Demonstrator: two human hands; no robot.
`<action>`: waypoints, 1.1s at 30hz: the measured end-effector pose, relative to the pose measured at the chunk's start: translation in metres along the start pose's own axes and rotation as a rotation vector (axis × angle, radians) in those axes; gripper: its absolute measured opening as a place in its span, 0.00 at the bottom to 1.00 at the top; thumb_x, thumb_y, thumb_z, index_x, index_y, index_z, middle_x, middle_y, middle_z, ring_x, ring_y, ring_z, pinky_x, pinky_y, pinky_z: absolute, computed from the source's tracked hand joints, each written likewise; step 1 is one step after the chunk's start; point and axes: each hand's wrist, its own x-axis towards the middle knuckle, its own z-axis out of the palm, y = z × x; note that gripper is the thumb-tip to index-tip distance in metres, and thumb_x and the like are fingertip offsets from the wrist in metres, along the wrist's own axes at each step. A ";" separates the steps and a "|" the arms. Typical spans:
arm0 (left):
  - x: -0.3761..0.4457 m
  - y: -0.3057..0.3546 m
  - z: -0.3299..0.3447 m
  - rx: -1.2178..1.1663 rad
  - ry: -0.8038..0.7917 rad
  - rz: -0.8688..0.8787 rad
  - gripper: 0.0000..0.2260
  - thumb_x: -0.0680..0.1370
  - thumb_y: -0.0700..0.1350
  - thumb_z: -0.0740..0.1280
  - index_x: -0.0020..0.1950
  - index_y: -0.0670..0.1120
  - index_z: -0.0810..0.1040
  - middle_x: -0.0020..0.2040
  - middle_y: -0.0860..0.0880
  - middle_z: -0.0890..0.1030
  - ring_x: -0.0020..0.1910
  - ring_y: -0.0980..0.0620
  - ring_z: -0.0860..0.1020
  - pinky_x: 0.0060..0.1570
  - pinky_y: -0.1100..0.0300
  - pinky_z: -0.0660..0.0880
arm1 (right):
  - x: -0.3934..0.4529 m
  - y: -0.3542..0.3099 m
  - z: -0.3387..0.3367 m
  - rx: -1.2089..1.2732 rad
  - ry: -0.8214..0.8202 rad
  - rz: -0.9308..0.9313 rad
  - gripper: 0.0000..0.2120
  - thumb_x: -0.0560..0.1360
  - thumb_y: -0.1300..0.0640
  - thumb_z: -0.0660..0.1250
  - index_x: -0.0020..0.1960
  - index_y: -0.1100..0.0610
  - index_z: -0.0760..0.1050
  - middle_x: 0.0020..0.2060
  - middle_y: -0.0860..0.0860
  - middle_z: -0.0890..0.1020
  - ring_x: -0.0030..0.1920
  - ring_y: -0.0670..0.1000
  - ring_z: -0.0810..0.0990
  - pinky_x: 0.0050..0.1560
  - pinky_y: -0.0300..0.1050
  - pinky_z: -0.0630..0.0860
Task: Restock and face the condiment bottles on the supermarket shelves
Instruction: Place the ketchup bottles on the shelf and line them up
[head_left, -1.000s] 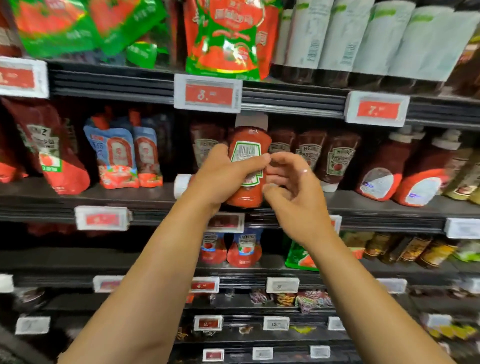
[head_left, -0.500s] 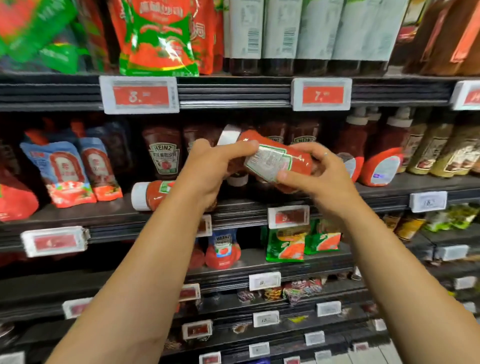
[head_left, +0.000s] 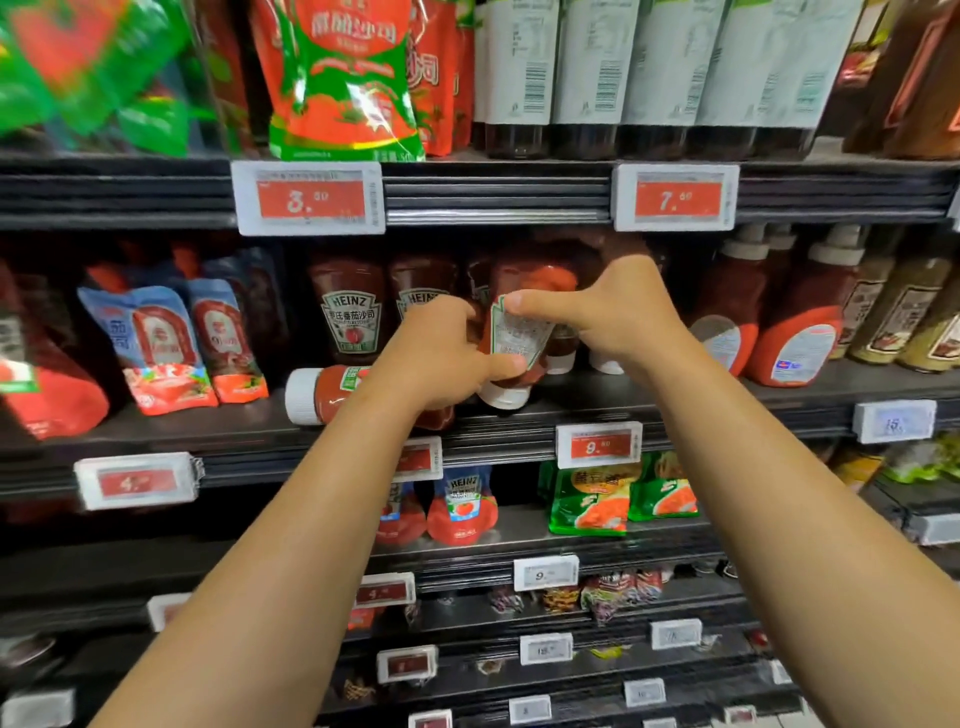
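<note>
A red ketchup bottle (head_left: 519, 332) stands cap-down at the front of the middle shelf (head_left: 675, 400), its back label toward me. My left hand (head_left: 441, 358) grips its lower part with the thumb across the label. My right hand (head_left: 608, 312) holds its upper part, thumb on the label's top. Behind stand upright Heinz ketchup bottles (head_left: 350, 312). Another ketchup bottle (head_left: 327, 392) lies on its side to the left, white cap pointing left.
Blue-and-red sauce pouches (head_left: 171, 343) stand at the left, larger red squeeze bottles (head_left: 795, 327) at the right. Green-and-red pouches (head_left: 343, 78) and dark bottles fill the shelf above. Price tags (head_left: 309, 197) line the shelf edges. Lower shelves hold more pouches (head_left: 462, 506).
The bottle went from cap-up, through lying sideways between my hands, to cap-down on the shelf. Both hands moved in toward the shelf with it.
</note>
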 end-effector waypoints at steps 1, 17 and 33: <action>-0.001 0.000 0.002 0.013 0.019 -0.015 0.16 0.67 0.57 0.81 0.43 0.50 0.79 0.38 0.53 0.84 0.39 0.57 0.82 0.45 0.54 0.80 | 0.003 -0.002 0.004 -0.073 0.002 -0.003 0.23 0.61 0.45 0.85 0.29 0.46 0.69 0.19 0.35 0.73 0.22 0.33 0.72 0.23 0.25 0.64; -0.007 0.016 0.022 0.064 0.365 0.005 0.28 0.62 0.63 0.79 0.44 0.48 0.67 0.41 0.52 0.70 0.41 0.51 0.72 0.29 0.64 0.62 | 0.005 -0.005 0.007 -0.317 -0.131 -0.138 0.25 0.74 0.40 0.74 0.69 0.39 0.73 0.60 0.46 0.80 0.58 0.46 0.79 0.50 0.33 0.73; 0.003 0.015 -0.005 -0.089 0.040 0.013 0.15 0.62 0.56 0.80 0.40 0.50 0.82 0.35 0.53 0.81 0.36 0.55 0.79 0.34 0.59 0.71 | -0.008 0.013 -0.015 -0.060 -0.318 -0.140 0.29 0.74 0.65 0.74 0.72 0.51 0.71 0.59 0.46 0.83 0.56 0.42 0.83 0.56 0.36 0.78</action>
